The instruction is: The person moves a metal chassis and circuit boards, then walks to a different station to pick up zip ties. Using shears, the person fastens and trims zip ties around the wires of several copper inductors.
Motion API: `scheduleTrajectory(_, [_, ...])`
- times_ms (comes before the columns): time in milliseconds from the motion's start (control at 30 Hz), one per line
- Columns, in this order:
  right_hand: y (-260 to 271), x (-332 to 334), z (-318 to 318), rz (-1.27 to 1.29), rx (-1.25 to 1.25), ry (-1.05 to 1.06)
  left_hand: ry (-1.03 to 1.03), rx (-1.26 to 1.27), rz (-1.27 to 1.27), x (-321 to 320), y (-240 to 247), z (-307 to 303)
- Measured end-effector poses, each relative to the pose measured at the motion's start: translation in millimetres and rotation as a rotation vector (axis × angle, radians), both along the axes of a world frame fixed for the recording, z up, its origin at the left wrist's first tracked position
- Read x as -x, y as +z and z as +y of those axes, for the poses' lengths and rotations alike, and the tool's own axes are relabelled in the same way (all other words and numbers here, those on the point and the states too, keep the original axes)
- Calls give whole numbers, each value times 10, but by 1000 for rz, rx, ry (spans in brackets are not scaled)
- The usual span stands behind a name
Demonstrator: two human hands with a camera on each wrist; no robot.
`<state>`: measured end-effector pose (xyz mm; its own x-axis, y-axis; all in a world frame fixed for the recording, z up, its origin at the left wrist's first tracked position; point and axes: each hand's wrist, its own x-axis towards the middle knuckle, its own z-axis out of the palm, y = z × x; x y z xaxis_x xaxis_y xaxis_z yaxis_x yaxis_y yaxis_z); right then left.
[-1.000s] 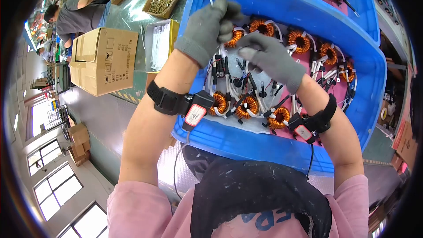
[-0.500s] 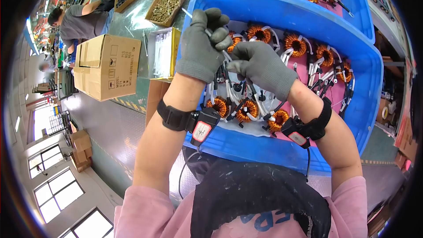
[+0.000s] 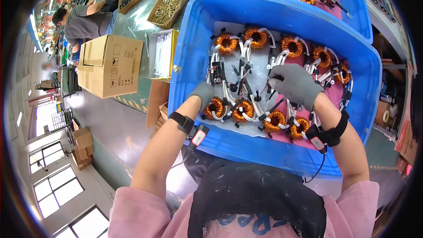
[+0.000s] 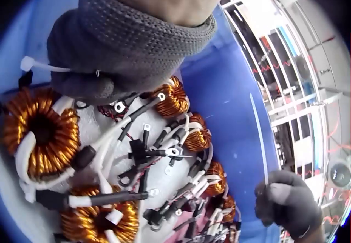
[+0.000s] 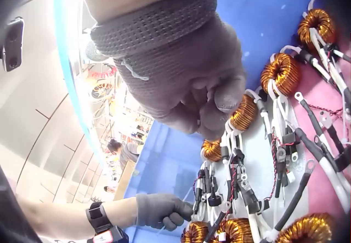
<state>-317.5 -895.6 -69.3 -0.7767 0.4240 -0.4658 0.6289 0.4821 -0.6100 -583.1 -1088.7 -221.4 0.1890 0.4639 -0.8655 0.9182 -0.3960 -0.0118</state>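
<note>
In the head view, copper-wound ring coils [image 3: 257, 38] with white and black leads lie in a blue bin [image 3: 273, 9]. The left hand [image 3: 202, 93], in a grey glove, is low by the bin's left wall, above a coil [image 3: 214, 108]. The left wrist view shows a white cable tie [image 4: 49, 66] held in its curled fingers. The right hand [image 3: 296, 83] is over the middle leads, fingers bent. A thin white strip [image 4: 258, 128] rises from its pinch in the left wrist view; its own wrist view hides that strip.
A second blue bin [image 3: 352, 17] with coils adjoins at the top. To the left stand a yellow-edged box of white strips [image 3: 163, 53], a tray of brass parts [image 3: 167, 6] and a carton [image 3: 110, 66]. Another person [image 3: 88, 22] is further off.
The hands, close together over the bin's upper left before, have parted. The left moved down along the left wall, the right moved right and down. The upper-left coils now show fully.
</note>
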Motion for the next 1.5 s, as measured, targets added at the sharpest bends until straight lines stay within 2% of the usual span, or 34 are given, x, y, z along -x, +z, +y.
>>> scheduleTrajectory(67, [47, -85, 20, 97, 8, -98, 711, -98, -136, 153, -312, -84])
scheduleTrajectory(133, [35, -151, 44, 145, 29, -135, 693, -165, -178, 181, -302, -207])
scheduleTrajectory(200, [38, -216, 78, 195, 98, -152, 2020, -75, -427, -44, 318, -83])
scheduleTrajectory(233, [44, -247, 88, 197, 99, -158, 2013, -75, -425, -195, 608, 27])
scheduleTrajectory(300, [55, -287, 100, 255, 170, -227, 2446, -260, -491, -470, 1071, 200])
scheduleTrajectory(333, [47, -295, 113, 259, 169, -226, 2445, -265, -492, -491, 1137, 192])
scheduleTrajectory(400, [26, -310, 132, 291, 229, -265, 2274, -130, -751, -525, 1277, 191])
scheduleTrajectory(467, [91, -307, 144, 278, 282, -306, 2188, -69, -747, -588, 1362, 193])
scheduleTrajectory(533, [118, -310, 152, 265, 334, -343, 1824, -95, -757, -691, 1347, 195])
scheduleTrajectory(600, [120, -329, 160, 288, 426, -398, 1786, -104, -714, -719, 1295, 242])
scheduleTrajectory(667, [201, -338, 143, 296, 459, -441, 1523, -298, -780, -749, 1061, 234])
scheduleTrajectory(700, [232, -329, 122, 303, 498, -480, 1358, -238, -608, -878, 1166, 334])
scheduleTrajectory(733, [226, -307, 103, 304, 499, -471, 1138, -285, -571, -1053, 1185, 411])
scheduleTrajectory(767, [198, -287, 83, 375, 492, -490, 1324, -31, -620, -1319, 1442, 545])
scheduleTrajectory(800, [151, -274, 68, 447, 485, -510, 1134, -173, -775, -1468, 1140, 468])
scheduleTrajectory(833, [11, -274, 60, 488, 397, -435, 882, -274, -872, -1645, 1031, 440])
scheduleTrajectory(867, [-45, -249, 15, 491, 396, -434, 765, -224, -856, -1766, 1285, 522])
scheduleTrajectory(933, [-124, -267, -86, 336, 94, -247, 627, -195, -730, -1952, 995, 486])
scheduleTrajectory(967, [-178, -299, -108, 281, 65, -184, 619, -189, -738, -1949, 1046, 507])
scheduleTrajectory(1000, [-312, -344, -133, 201, 67, -212, 720, -172, -768, -1904, 1193, 541])
scheduleTrajectory(1067, [-460, -476, -81, 252, 259, -324, 888, -171, -816, -1677, 1524, 649])
scheduleTrajectory(1100, [-438, -542, -34, 269, 370, -426, 947, -309, -733, -1543, 1453, 682])
scheduleTrajectory(1133, [-381, -596, 0, 289, 481, -530, 1049, -388, -666, -1414, 1674, 770])
scheduleTrajectory(1167, [-309, -636, 14, 355, 525, -614, 1027, -347, -541, -1281, 1656, 871])
scheduleTrajectory(1200, [-305, -692, 67, 376, 462, -592, 1020, -343, -546, -1297, 1602, 867])
scheduleTrajectory(1267, [-258, -759, 111, 389, 512, -710, 852, -313, -664, -1369, 1467, 850])
scheduleTrajectory(1300, [-227, -788, 117, 387, 506, -718, 738, -230, -533, -1516, 1466, 885])
scheduleTrajectory(1333, [-191, -814, 125, 413, 523, -719, 775, -159, -424, -1666, 1490, 899])
scheduleTrajectory(1433, [-28, -852, 76, 442, 546, -747, 803, -54, -405, -1834, 1181, 929])
scheduleTrajectory(1500, [77, -891, 32, 434, 564, -762, 764, -1, -586, -1762, 982, 962])
